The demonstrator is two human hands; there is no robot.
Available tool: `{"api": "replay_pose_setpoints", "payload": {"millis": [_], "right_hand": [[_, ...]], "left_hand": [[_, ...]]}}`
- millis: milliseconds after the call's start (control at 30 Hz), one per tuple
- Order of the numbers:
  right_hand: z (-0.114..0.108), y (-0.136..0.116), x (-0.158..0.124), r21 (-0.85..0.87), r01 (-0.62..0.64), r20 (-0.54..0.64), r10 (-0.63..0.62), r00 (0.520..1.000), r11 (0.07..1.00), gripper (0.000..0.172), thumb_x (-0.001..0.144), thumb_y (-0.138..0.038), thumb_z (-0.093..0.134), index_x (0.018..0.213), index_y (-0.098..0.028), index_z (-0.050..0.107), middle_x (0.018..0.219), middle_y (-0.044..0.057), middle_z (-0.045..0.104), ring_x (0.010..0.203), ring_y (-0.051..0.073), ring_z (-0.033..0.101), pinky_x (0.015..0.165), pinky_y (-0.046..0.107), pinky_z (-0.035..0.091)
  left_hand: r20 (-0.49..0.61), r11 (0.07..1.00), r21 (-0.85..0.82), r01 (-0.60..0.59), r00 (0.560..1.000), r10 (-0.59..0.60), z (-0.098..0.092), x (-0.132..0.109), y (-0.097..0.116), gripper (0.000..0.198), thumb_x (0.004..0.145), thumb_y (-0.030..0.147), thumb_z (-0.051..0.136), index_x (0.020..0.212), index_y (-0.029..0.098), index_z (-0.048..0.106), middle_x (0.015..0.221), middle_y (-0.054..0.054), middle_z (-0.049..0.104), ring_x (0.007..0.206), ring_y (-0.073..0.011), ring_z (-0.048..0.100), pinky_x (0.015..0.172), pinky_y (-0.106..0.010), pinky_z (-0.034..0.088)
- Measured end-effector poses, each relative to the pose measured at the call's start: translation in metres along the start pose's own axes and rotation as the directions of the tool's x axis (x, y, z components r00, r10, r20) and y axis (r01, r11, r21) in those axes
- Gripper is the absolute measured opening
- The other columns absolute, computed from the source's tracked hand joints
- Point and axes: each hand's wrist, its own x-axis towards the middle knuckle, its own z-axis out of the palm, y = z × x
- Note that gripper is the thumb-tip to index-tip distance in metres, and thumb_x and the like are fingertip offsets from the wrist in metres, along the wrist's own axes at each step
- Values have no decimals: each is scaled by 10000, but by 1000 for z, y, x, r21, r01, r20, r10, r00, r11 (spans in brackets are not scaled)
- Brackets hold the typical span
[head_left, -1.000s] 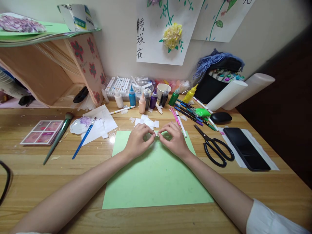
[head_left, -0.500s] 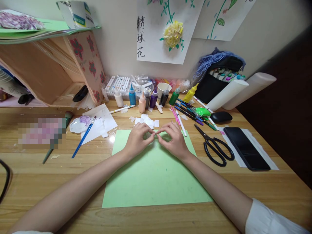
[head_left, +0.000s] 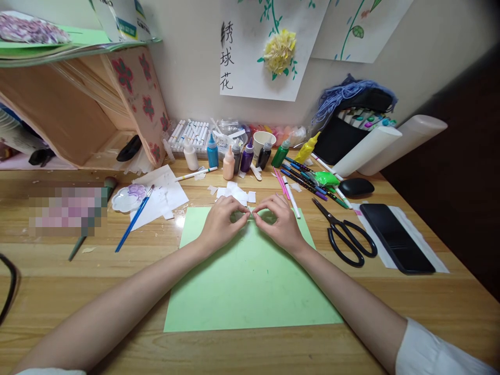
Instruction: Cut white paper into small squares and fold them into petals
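Above the far part of a light green sheet (head_left: 250, 281), my left hand (head_left: 223, 221) and my right hand (head_left: 279, 226) meet almost tip to tip. Thumb and forefinger of each are pinched together. Between them shows a tiny whitish piece (head_left: 250, 210), which looks like paper, mostly covered by the fingertips. Just beyond my hands lies a small heap of white paper pieces (head_left: 236, 194). A white marker (head_left: 291, 198) rests beside my right hand, and black-handled scissors (head_left: 346, 234) lie farther right.
Paint bottles (head_left: 228, 165) and a paper cup (head_left: 263, 141) stand along the back. At left are a blue paintbrush (head_left: 135, 219), a palette (head_left: 125, 200) and white paper (head_left: 166, 192). A phone (head_left: 396, 237) and a black mouse (head_left: 356, 187) lie at right.
The fingertips have drawn slightly apart, and a little of the whitish piece shows between them. Both hands keep their pinch; the view has shifted slightly.
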Motion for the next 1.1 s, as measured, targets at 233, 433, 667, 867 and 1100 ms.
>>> {"api": "replay_pose_setpoints", "payload": {"millis": [233,433,667,867,1100], "right_hand": [[3,6,0,-11,-116,-6,116,993,993,47,744,-183,631,769,-223,629,792,24,601,826,212,554,770,371,433],[7,8,-1,-29,-101,56,103,993,994,38,740,-198,641,731,-235,632,768,5,596,819,208,565,979,485,326],[7,7,-2,-81,-82,72,88,993,993,64,753,-153,606,722,-208,616,773,22,599,814,207,542,845,403,405],[5,3,-1,-84,-47,117,57,991,995,50,759,-163,604,725,-198,611,797,38,614,834,215,524,767,358,422],[3,1,-1,-17,-49,49,50,998,999,25,776,-185,597,778,-208,591,802,20,619,832,200,544,876,396,385]], "left_hand": [[-5,1000,5,19,1000,-19,0,0,-1,104,829,222,551,849,199,650,860,-37,611,859,-190,521,766,-336,412],[-15,998,42,49,999,-48,1,0,-3,139,839,239,536,838,199,669,833,-41,608,852,-195,511,759,-338,415],[1,997,55,59,998,-59,1,0,-2,146,840,250,536,824,196,672,838,-38,606,851,-191,505,755,-327,406],[21,992,117,47,999,-50,2,0,0,153,811,348,592,831,216,668,864,-28,618,876,-202,503,784,-349,365],[-23,993,115,31,999,-28,0,0,1,155,839,332,562,788,203,630,838,-11,632,852,-187,503,736,-329,330]]}}
